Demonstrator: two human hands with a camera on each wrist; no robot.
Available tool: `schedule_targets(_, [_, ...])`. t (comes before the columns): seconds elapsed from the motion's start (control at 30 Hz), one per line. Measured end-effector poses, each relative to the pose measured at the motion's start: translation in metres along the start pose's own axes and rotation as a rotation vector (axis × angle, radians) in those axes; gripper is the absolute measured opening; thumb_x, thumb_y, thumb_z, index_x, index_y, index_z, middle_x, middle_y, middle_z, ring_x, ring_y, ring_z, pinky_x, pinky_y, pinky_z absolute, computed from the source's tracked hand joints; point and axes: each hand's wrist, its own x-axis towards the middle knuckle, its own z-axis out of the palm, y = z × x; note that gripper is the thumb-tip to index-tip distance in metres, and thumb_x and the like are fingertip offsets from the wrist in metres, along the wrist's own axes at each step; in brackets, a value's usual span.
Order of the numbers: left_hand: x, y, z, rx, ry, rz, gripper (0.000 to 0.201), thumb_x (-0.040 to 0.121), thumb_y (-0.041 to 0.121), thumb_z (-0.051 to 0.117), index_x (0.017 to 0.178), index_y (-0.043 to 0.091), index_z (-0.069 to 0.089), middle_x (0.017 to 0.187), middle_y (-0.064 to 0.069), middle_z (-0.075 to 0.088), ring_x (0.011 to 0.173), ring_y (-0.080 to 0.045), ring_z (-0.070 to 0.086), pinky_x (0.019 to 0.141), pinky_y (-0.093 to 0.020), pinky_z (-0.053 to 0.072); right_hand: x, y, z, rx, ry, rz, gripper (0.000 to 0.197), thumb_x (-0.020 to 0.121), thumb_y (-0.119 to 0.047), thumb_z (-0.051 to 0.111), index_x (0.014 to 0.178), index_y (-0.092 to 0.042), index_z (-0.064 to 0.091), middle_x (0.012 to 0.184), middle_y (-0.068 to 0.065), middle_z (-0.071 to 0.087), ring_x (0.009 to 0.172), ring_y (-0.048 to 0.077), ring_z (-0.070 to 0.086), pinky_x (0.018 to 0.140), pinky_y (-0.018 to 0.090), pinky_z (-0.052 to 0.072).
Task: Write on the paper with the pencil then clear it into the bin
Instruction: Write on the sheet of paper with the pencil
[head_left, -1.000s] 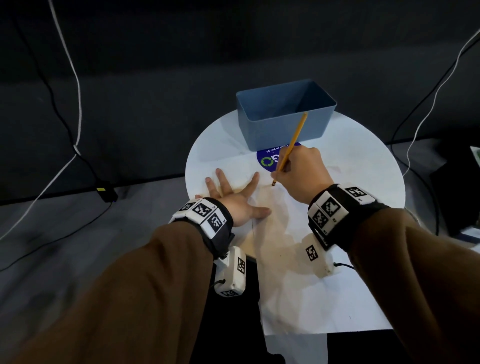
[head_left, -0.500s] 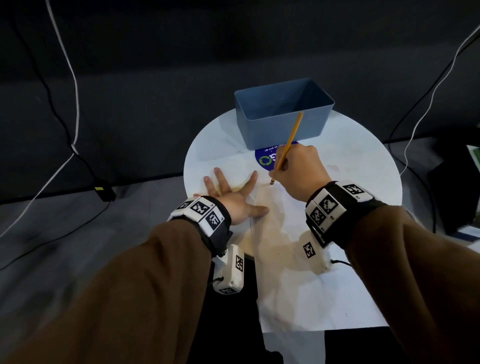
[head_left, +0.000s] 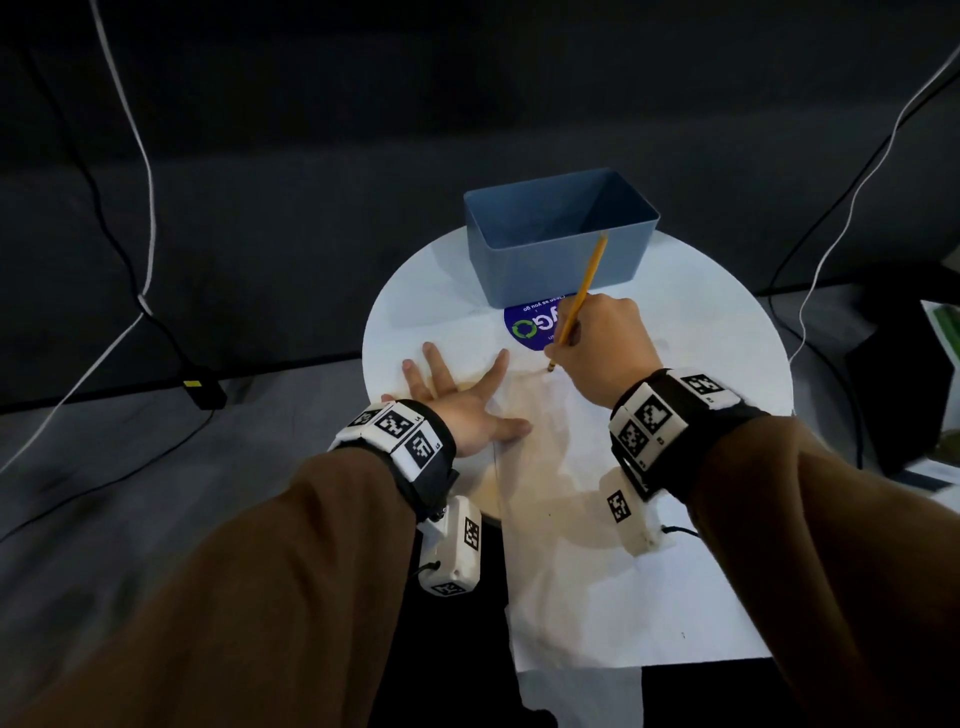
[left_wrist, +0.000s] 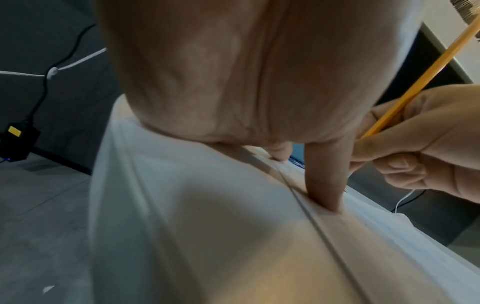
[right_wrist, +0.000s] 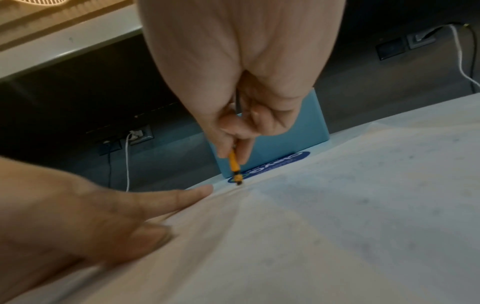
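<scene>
The paper (head_left: 597, 519) lay on the round white tabletop (head_left: 727, 332), its near end overhanging the tabletop's edge, well short of the blue bin (head_left: 561, 260). The left hand (head_left: 457, 400) was pressed flat on the paper's left margin, fingers straight and spread, nothing grasped. On the bin side of that hand, the right hand (head_left: 597, 348) was curled around the yellow pencil (head_left: 582, 291), whose tip was set on the paper's far edge just before the blue round sticker (head_left: 530, 327) in front of the bin. Compared with the earlier frames, the pencil tip and right hand were barely displaced, and the left hand was unmoved. Writing was judged to be under way; clearing into the bin was not yet begun.
</scene>
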Motion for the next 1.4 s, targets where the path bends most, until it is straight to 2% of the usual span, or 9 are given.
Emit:
schedule_targets(0.4, [0.001,0.0,0.0,-0.006,0.002,0.007,0.093,0.084,0.078,0.05,0.147,0.061,-0.015,0.153,-0.016,-0.043,0.142,-0.045,-0.034,0.111,-0.073,-0.007,-0.002,0.005,0.0,0.056,-0.021,-0.006,0.022,0.087,-0.019,0.078,0.076,-0.015,0.06,0.079,0.005,0.063,0.081,0.02,0.054,0.071,0.03,0.044])
schedule_targets(0.53, [0.002,0.0,0.001,-0.03,0.0,0.007,0.093,0.083,0.077,0.052,0.145,0.063,-0.015,0.152,-0.016,-0.044,0.141,-0.044,-0.036,0.11,-0.073,-0.009,0.003,0.022,-0.012,0.001,0.033,0.064,0.018,0.089,-0.017,0.075,0.078,-0.011,0.061,0.087,0.01,0.065,0.091,0.027,0.058,0.071,0.032,0.047])
schedule_targets(0.7, [0.003,-0.002,0.001,-0.023,0.0,0.008,0.093,0.083,0.077,0.052,0.146,0.063,-0.015,0.153,-0.017,-0.042,0.142,-0.045,-0.034,0.11,-0.074,-0.008,0.002,0.011,-0.011,0.056,0.02,0.03,0.025,0.088,-0.02,0.078,0.073,-0.016,0.058,0.078,0.005,0.062,0.071,0.014,0.054,0.057,0.019,0.036])
schedule_targets(0.9, [0.002,0.001,0.001,-0.018,-0.001,0.006,0.093,0.083,0.078,0.052,0.145,0.063,-0.015,0.153,-0.017,-0.043,0.141,-0.045,-0.034,0.11,-0.074,-0.008,0.005,0.021,-0.009,-0.01,0.013,0.05,0.021,0.087,-0.016,0.075,0.074,-0.014,0.059,0.083,0.006,0.062,0.081,0.022,0.056,0.067,0.032,0.045])
schedule_targets(1.0, [0.001,0.0,0.001,-0.024,-0.01,0.008,0.093,0.083,0.077,0.052,0.145,0.063,-0.015,0.152,-0.017,-0.044,0.141,-0.045,-0.035,0.11,-0.074,-0.008,0.006,0.026,-0.014,-0.037,0.019,0.055,0.019,0.088,-0.02,0.077,0.081,-0.013,0.061,0.086,0.006,0.063,0.085,0.022,0.059,0.061,0.022,0.043])
schedule_targets(1.1, [-0.002,0.0,-0.002,-0.021,-0.011,0.009,0.092,0.084,0.077,0.051,0.146,0.062,-0.015,0.153,-0.018,-0.042,0.142,-0.045,-0.034,0.11,-0.074,-0.007,0.004,0.011,-0.01,-0.005,-0.013,-0.017,0.028,0.087,-0.02,0.078,0.071,-0.017,0.056,0.072,0.001,0.058,0.072,0.016,0.053,0.055,0.014,0.032])
schedule_targets(1.17, [-0.003,0.0,-0.002,-0.018,-0.009,0.008,0.091,0.084,0.077,0.05,0.147,0.061,-0.015,0.153,-0.018,-0.041,0.142,-0.045,-0.034,0.111,-0.074,-0.007,0.002,0.008,-0.006,-0.008,-0.043,-0.048,0.029,0.086,-0.019,0.078,0.068,-0.019,0.055,0.07,-0.001,0.056,0.075,0.019,0.055,0.059,0.019,0.033])
schedule_targets(1.27, [-0.002,0.002,-0.001,-0.023,-0.004,0.009,0.092,0.084,0.077,0.051,0.147,0.061,-0.015,0.152,-0.017,-0.043,0.141,-0.045,-0.035,0.11,-0.074,-0.009,0.002,0.022,-0.011,-0.031,-0.031,-0.002,0.018,0.087,-0.02,0.077,0.08,-0.015,0.062,0.086,0.006,0.065,0.09,0.024,0.058,0.071,0.027,0.041])
schedule_targets(1.4, [-0.002,-0.001,0.0,-0.025,-0.01,0.007,0.092,0.084,0.077,0.051,0.146,0.062,-0.015,0.152,-0.017,-0.043,0.141,-0.043,-0.036,0.111,-0.073,-0.009,0.002,0.031,-0.021,-0.024,-0.004,0.051,0.015,0.088,-0.019,0.077,0.087,-0.013,0.064,0.092,0.006,0.066,0.093,0.023,0.059,0.071,0.028,0.042])
